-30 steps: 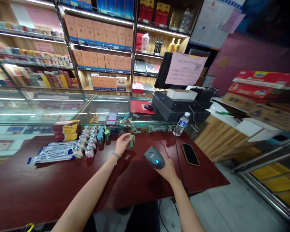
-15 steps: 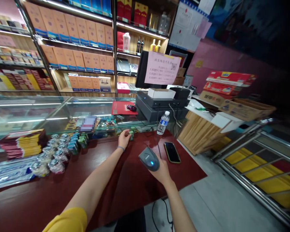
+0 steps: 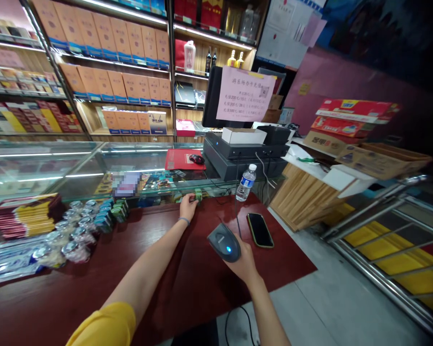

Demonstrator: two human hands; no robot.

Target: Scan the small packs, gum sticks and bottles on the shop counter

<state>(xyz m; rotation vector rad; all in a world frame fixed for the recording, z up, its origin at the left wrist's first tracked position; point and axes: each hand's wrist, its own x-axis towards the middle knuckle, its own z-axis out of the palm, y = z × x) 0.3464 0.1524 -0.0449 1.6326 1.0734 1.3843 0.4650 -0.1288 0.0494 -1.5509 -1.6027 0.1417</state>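
My right hand is wrapped around a dark grey barcode scanner with a blue light on it, raised over the dark red tabletop. At the far edge of the tabletop, my left hand pinches a small green container, partly hidden by the fingers. More green containers stand to the left, in line with blue ones and clear silver-lidded jars. A black phone lies to the right of the scanner.
A water bottle stands by the cash drawer below a monitor carrying a pink notice. Stacked packets sit at the left. A glass display case runs behind the tabletop. A metal railing is at the right.
The view has shifted slightly. My left hand stays at the green container, which shows a little more beside the fingers. My right hand still holds the scanner in nearly the same place.
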